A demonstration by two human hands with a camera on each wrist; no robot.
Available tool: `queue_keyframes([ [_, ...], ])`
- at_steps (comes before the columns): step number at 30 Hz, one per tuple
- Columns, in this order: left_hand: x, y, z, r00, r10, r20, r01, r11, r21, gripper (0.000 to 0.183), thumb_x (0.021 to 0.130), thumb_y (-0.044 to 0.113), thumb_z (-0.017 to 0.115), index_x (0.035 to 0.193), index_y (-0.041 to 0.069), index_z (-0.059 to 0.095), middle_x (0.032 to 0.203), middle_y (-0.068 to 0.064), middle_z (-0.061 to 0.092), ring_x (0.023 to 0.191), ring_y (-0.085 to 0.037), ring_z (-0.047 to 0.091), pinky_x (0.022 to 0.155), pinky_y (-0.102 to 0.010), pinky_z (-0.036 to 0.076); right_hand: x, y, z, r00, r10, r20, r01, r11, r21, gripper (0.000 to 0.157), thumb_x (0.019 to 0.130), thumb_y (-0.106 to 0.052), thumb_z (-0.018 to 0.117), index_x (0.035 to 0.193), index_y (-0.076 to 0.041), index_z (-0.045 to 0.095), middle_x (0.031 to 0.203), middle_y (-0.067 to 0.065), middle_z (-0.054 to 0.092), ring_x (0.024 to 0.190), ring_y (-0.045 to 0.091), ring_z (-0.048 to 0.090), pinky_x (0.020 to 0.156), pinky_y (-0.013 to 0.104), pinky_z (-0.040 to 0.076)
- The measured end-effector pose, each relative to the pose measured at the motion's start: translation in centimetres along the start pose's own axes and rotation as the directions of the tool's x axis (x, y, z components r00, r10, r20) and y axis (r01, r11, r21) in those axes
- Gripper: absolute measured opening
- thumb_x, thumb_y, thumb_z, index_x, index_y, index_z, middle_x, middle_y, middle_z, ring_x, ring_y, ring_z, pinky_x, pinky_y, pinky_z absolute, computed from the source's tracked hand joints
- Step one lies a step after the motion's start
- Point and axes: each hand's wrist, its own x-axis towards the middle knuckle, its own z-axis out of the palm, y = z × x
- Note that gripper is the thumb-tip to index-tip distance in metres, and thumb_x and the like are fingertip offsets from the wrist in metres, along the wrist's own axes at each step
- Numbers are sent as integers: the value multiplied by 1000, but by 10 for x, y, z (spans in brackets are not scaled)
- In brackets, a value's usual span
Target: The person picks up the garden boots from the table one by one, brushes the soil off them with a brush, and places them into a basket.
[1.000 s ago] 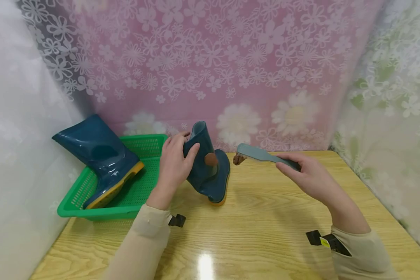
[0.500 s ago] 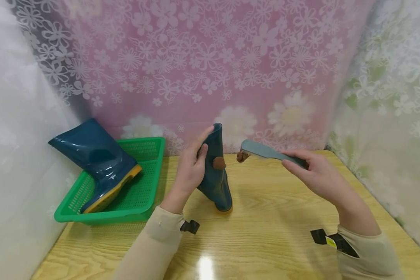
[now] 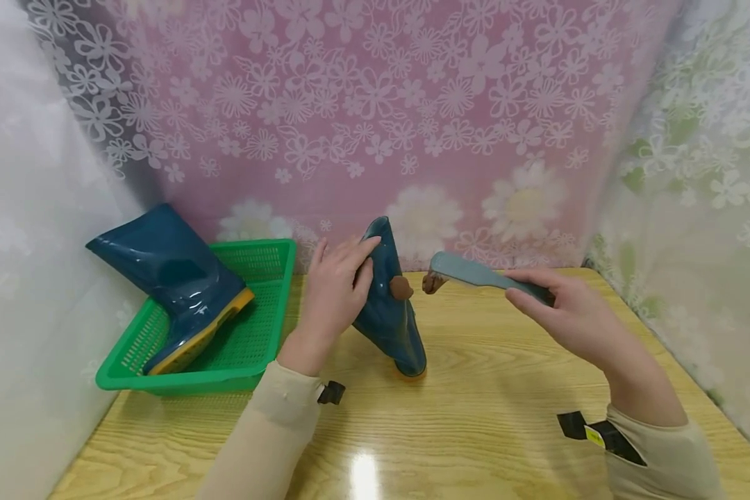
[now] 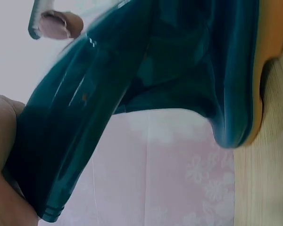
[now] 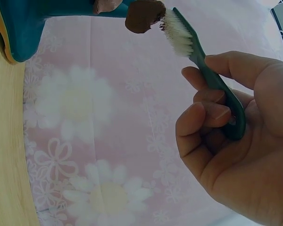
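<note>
My left hand (image 3: pixel 332 288) grips the upper shaft of a dark blue rubber boot (image 3: pixel 384 323), thumb along its side. The boot stands on the table, shaft leaning left, its yellow-orange sole (image 4: pixel 273 28) downward. A round brown lump (image 3: pixel 401 287) sticks to the boot's shaft. To the right, my right hand (image 3: pixel 578 316) holds a grey-green brush (image 3: pixel 469 269) by its handle, bristles facing the boot. On the tip of the white bristles (image 5: pixel 178 35) clings a second brown lump (image 5: pixel 144 16), a short gap away from the boot in the head view.
A green plastic basket (image 3: pixel 269 378) stands at the left of the wooden table (image 3: pixel 462 423). Another blue rubber boot (image 3: pixel 178 271) leans in it, shaft over the rim. Behind the table hangs a pink flowered curtain (image 3: pixel 350 139), with pale sheets at both sides.
My left hand has shifted right with the boot, turning it so the toe is less visible and the brown lump faces the brush. My right hand has moved slightly right with the brush.
</note>
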Motion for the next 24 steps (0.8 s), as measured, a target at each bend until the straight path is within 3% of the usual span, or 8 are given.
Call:
queue_keyframes([
  [3,-1,-6,0,1000,10,16,-11,998,58,40,114,18,64,154,16,68,153,-11,66,149,-31,57,131,-64,23,0,-2,2,1000,-6,-8,6,1000,-3,44,115,-34,64,155,-15,66,140,11,67,78,22,52,67,34,44],
  [12,-5,-17,0,987,-30,158,26,999,22,49,117,23,60,166,19,55,171,-9,48,162,-28,37,134,-62,16,7,-10,22,1000,-26,9,26,1000,16,40,115,-36,64,149,-15,70,131,8,69,86,25,55,70,35,47],
  [18,-5,-18,1,984,-38,173,35,999,21,50,118,21,57,168,22,52,174,-7,44,162,-31,37,133,-63,17,17,-18,39,999,-11,41,9,999,47,39,116,-37,63,148,-15,70,105,8,64,74,26,50,66,38,45],
  [24,-4,-14,0,980,-40,193,31,998,49,51,118,16,56,167,29,53,169,-11,50,159,-33,42,132,-64,19,23,-28,51,999,-49,8,49,999,-16,41,116,-35,62,150,-13,70,133,13,71,91,26,59,77,46,48],
])
